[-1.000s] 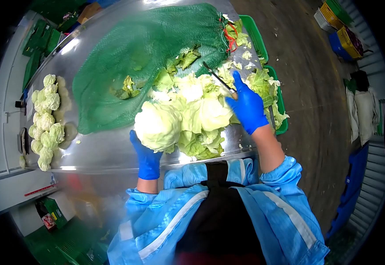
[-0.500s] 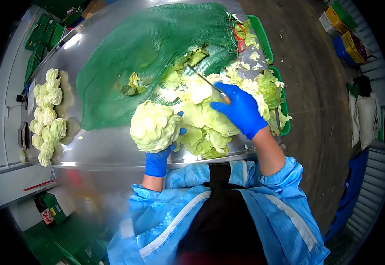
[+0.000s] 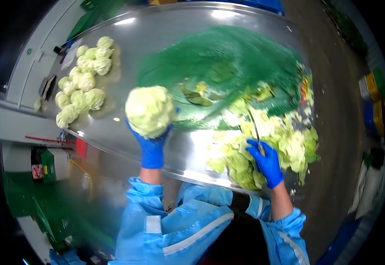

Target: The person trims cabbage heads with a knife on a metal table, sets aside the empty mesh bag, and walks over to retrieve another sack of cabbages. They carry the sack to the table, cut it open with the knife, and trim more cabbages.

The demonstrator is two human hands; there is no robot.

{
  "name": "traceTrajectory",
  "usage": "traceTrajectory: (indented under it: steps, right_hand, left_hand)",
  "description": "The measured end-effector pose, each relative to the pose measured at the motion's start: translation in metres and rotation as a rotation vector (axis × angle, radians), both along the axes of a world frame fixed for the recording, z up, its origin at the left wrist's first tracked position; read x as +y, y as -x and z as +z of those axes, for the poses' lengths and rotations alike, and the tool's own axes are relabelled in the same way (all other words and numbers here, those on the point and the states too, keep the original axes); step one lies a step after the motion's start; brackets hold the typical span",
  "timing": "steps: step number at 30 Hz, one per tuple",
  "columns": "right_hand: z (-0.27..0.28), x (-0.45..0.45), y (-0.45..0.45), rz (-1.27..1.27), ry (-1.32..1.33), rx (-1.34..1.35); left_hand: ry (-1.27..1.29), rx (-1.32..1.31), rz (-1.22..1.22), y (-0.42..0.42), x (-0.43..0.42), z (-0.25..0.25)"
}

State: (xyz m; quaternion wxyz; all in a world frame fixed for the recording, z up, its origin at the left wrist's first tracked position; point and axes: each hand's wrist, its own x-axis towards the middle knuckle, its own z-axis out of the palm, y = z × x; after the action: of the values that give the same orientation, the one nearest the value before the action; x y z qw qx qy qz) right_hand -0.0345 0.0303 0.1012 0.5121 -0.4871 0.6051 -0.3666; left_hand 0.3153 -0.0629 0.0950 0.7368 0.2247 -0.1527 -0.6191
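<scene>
A pale, trimmed cabbage head [image 3: 150, 111] rests in my left hand [image 3: 151, 148], blue-gloved, with the fingers wrapped round it from below. My right hand [image 3: 267, 164], also in a blue glove, grips a knife [image 3: 254, 126] by its handle; the thin dark blade points away from me. Under and around that hand lies a heap of loose cabbage leaves [image 3: 234, 163]. A green mesh sack [image 3: 192, 57] is spread across the table behind, with a few darker leaves [image 3: 195, 95] on or in it.
The shiny metal table [image 3: 126, 39] has a raised front edge close to my body. At its left end stand several trimmed cabbages [image 3: 85, 82] in a group. Green crates [image 3: 46, 198] are low at left; blue and yellow crates [image 3: 373, 115] stand on the floor at right.
My view has turned left. My left hand has carried the cabbage leftward, away from the leaf heap, towards the group of cabbages. My right hand still holds the knife, now lower over the leaves.
</scene>
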Motion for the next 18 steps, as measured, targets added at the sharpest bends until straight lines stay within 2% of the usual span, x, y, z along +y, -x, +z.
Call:
traceTrajectory:
  steps: [1,2,3,5,7,8,10,15,16,18]
  right_hand:
    - [-0.002,0.005,-0.003,-0.005,-0.129,0.017]
    - [-0.006,0.01,-0.01,-0.021,-0.194,-0.026]
    - [-0.01,0.014,-0.016,-0.043,-0.263,-0.07]
    - [-0.011,0.015,-0.031,-0.057,-0.381,-0.099]
    - [-0.01,0.012,-0.049,-0.084,-0.427,-0.146]
    - [-0.012,0.009,-0.058,-0.068,-0.376,-0.115]
    - [-0.015,0.004,-0.07,-0.033,-0.289,-0.071]
    - [-0.037,-0.013,-0.085,-0.028,-0.183,-0.089]
    - [-0.039,-0.018,-0.088,-0.011,-0.169,-0.045]
    - [-0.03,-0.027,-0.094,0.031,-0.161,0.08]
  left_hand:
    - [-0.052,0.123,0.084,-0.02,-0.01,0.033]
    - [-0.107,0.004,0.14,-0.041,-0.022,0.051]
    - [-0.021,-0.112,0.043,-0.089,-0.032,0.035]
    - [0.004,0.045,0.094,-0.154,-0.073,0.011]
    - [-0.136,0.015,0.232,-0.19,-0.103,-0.01]
    - [-0.21,0.002,0.299,-0.207,-0.116,-0.023]
    - [-0.222,-0.02,0.245,-0.248,-0.134,-0.068]
    - [-0.413,0.075,0.277,-0.268,-0.164,-0.101]
    - [-0.467,0.139,0.43,-0.262,-0.171,-0.098]
    - [-0.247,0.214,0.329,-0.302,-0.177,-0.136]
